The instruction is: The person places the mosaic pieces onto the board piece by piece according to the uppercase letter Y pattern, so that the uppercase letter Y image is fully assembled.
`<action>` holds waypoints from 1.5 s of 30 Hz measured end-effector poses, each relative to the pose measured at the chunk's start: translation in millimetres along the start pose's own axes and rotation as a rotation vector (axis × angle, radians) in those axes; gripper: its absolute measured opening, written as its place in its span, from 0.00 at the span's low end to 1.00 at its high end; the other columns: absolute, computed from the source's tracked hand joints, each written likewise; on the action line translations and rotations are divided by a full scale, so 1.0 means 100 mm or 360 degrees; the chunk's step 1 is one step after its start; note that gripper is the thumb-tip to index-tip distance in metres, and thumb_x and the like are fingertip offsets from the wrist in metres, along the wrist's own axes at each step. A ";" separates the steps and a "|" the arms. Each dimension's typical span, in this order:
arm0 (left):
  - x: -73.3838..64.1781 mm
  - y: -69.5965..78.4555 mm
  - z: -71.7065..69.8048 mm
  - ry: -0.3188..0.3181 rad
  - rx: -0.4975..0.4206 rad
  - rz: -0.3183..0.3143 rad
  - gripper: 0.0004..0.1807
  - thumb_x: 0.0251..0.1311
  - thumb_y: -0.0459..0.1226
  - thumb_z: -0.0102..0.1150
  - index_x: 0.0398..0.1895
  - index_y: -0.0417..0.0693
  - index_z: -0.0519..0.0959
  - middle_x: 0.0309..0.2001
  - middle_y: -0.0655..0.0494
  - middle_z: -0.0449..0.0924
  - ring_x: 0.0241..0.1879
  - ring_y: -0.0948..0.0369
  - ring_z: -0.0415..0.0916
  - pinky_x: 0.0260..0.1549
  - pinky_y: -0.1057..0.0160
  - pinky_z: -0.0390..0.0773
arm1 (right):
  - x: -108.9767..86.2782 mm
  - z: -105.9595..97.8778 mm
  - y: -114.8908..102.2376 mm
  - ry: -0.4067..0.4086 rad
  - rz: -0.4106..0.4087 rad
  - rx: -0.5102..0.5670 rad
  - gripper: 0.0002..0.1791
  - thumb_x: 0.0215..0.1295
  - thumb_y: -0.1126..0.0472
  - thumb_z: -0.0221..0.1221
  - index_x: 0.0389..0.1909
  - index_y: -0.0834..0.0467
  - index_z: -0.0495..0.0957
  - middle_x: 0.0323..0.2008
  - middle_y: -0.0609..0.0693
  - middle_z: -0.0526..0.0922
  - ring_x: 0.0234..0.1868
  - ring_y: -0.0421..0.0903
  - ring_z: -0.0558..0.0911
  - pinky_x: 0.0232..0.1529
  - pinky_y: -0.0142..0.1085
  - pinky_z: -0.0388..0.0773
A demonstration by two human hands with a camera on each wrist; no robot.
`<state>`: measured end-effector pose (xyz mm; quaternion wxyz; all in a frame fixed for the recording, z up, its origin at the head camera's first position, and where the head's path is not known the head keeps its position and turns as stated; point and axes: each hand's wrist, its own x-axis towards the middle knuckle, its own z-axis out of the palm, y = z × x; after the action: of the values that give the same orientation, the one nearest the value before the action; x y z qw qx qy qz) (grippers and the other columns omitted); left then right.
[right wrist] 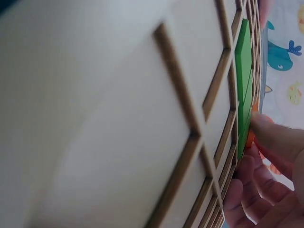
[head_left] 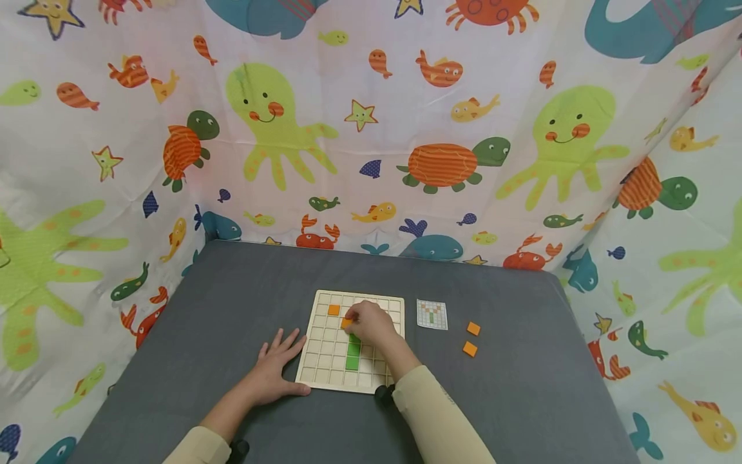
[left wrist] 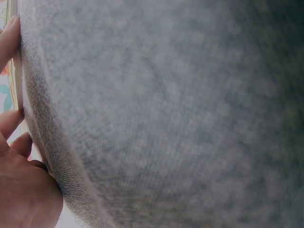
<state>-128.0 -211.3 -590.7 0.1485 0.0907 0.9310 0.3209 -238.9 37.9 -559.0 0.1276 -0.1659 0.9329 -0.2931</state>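
Observation:
A pale wooden grid board (head_left: 320,372) lies flat on the table. My right hand (head_left: 373,323) is over its middle, pinching an orange square tile (head_left: 346,323) between thumb and fingers. In the right wrist view this orange tile (right wrist: 250,137) is at the board surface, just beyond the green tiles (right wrist: 243,57). The green tiles (head_left: 352,357) form a column in the grid, its upper end partly hidden by my hand. Another orange tile (head_left: 333,310) sits in a cell at the upper left. My left hand (head_left: 274,372) rests with spread fingers, fingertips and thumb at the board's left edge.
Right of the board lies a small card (head_left: 431,314) printed with a coloured grid pattern. Farther right are two loose orange tiles, one behind (head_left: 473,328) and one nearer (head_left: 470,348). A grey cloth (head_left: 522,386) covers the table. A sea-animal curtain (head_left: 359,161) hangs around it.

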 end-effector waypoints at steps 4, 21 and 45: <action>-0.01 0.01 -0.01 0.0012 -0.0011 0.0000 0.64 0.42 0.61 0.78 0.81 0.52 0.56 0.82 0.46 0.46 0.80 0.39 0.28 0.71 0.29 0.32 | 0.04 0.03 -0.02 0.0003 -0.0008 -0.0054 0.10 0.59 0.58 0.72 0.42 0.50 0.87 0.41 0.44 0.85 0.43 0.44 0.82 0.44 0.42 0.80; 0.02 -0.01 -0.01 -0.0009 -0.0024 0.0004 0.64 0.42 0.62 0.77 0.81 0.54 0.55 0.82 0.48 0.45 0.80 0.39 0.28 0.71 0.30 0.31 | -0.04 -0.09 -0.06 -0.0017 -0.0066 -0.0075 0.13 0.65 0.62 0.67 0.50 0.52 0.87 0.49 0.47 0.87 0.50 0.48 0.85 0.49 0.45 0.82; 0.00 0.00 -0.01 -0.0009 -0.0018 0.0019 0.64 0.42 0.62 0.77 0.80 0.52 0.56 0.82 0.46 0.46 0.80 0.38 0.28 0.70 0.28 0.32 | -0.61 -0.66 0.44 0.0417 -0.0005 0.0321 0.20 0.66 0.62 0.67 0.59 0.52 0.82 0.51 0.49 0.86 0.44 0.48 0.84 0.36 0.39 0.81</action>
<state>-128.7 -212.0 -590.5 0.1496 0.0962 0.9282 0.3269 -216.1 129.0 -523.9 0.0205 -0.1141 0.9071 -0.4046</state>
